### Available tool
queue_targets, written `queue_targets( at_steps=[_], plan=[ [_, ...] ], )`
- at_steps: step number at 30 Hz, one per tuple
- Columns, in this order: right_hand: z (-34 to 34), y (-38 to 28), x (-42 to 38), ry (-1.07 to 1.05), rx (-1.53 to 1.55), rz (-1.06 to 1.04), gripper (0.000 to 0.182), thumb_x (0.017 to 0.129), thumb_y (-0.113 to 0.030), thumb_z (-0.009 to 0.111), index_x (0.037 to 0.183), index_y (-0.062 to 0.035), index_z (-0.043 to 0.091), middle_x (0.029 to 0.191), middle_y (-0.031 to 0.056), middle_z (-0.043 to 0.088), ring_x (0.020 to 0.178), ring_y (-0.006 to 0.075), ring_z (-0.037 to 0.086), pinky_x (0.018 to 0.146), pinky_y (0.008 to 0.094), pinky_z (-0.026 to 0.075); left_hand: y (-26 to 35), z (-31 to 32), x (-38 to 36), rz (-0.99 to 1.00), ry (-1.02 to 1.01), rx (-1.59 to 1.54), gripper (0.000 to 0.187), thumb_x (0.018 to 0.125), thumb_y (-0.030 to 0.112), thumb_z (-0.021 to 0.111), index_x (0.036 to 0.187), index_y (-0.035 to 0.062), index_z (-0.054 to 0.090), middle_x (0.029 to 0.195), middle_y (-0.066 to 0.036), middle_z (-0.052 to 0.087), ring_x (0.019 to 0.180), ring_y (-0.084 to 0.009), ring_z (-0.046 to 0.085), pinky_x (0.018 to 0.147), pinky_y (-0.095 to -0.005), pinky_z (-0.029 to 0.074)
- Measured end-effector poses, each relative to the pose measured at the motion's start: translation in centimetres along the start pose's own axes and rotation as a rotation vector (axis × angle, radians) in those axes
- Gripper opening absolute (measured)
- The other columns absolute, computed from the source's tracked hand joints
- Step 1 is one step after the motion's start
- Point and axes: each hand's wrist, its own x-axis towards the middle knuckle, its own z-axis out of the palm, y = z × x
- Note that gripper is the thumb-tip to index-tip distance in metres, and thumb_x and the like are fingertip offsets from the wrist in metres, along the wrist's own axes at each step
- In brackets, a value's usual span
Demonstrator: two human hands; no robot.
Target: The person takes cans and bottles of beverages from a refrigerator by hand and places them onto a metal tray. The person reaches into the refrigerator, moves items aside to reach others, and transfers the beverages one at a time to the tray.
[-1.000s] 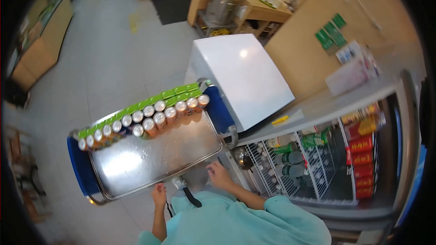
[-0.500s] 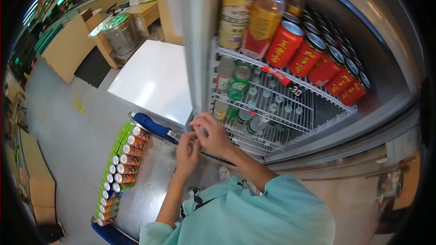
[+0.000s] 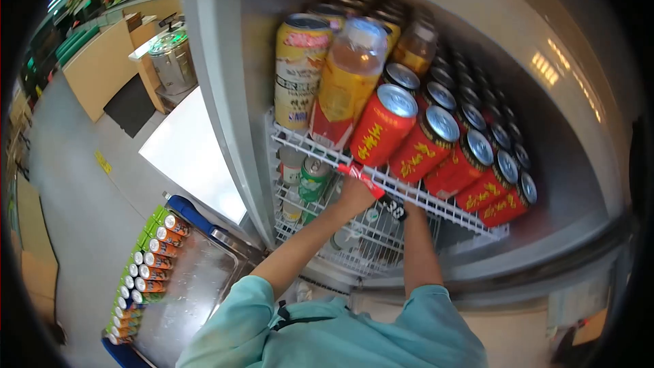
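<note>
Both my arms reach into the fridge, beneath the upper wire shelf [image 3: 436, 203]. My left hand [image 3: 357, 193] is partly visible behind the red price strip [image 3: 361, 180]; its fingers are hidden. The shelf and the black price tag [image 3: 393, 207] cover my right hand, so only the forearm shows. Above them stand red cans [image 3: 383, 125], a bottle with a yellow label [image 3: 347, 82] and a tall yellow can [image 3: 300, 71]. A green can [image 3: 315, 178] is on the shelf below, left of my left hand.
A metal cart [image 3: 187, 293] with blue handles stands at the lower left, bearing rows of orange cans [image 3: 158, 261]. Beside the fridge is a white surface [image 3: 197, 153]. The fridge's door frame [image 3: 221, 95] rises left of my arms. Farther back is a metal pot [image 3: 173, 61].
My hands, earlier close together outside the fridge, have moved right and into it under the upper shelf. The view has shifted closer to the fridge.
</note>
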Motion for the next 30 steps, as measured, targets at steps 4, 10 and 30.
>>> queue_targets(
  at_steps=[4, 10, 30],
  plan=[
    [1.6, 3.1, 5.6, -0.064, -0.122, 0.064, 0.020, 0.095, -0.010, 0.065, 0.113, -0.0042, 0.069, 0.115, 0.0165, 0.069, 0.101, 0.0293, 0.068, 0.087, 0.0388, 0.053, -2.2, 1.5, 4.8, -0.150, -0.173, 0.041, 0.038, 0.090, 0.010, 0.064, 0.126, 0.0026, 0.057, 0.127, -0.021, 0.059, 0.114, -0.0413, 0.058, 0.096, -0.0462, 0.048],
    [4.3, 5.2, 9.5, -0.148, -0.218, 0.127, 0.021, 0.095, -0.011, 0.066, 0.115, -0.0036, 0.069, 0.116, 0.0162, 0.069, 0.102, 0.0283, 0.068, 0.088, 0.0380, 0.053, -2.8, 1.8, 6.7, -0.230, -0.260, 0.001, 0.040, 0.090, 0.012, 0.064, 0.128, 0.0032, 0.057, 0.129, -0.021, 0.059, 0.117, -0.0412, 0.057, 0.098, -0.0467, 0.048],
    [6.8, 5.5, 10.4, -0.199, -0.274, 0.136, 0.028, 0.096, -0.012, 0.066, 0.123, -0.0015, 0.067, 0.120, 0.0151, 0.069, 0.105, 0.0249, 0.067, 0.092, 0.0352, 0.051, 4.1, -3.4, -4.1, -0.047, 0.102, -0.377, 0.040, 0.096, 0.017, 0.061, 0.132, 0.0015, 0.055, 0.131, -0.026, 0.057, 0.125, -0.0455, 0.053, 0.105, -0.0487, 0.044]
  ],
)
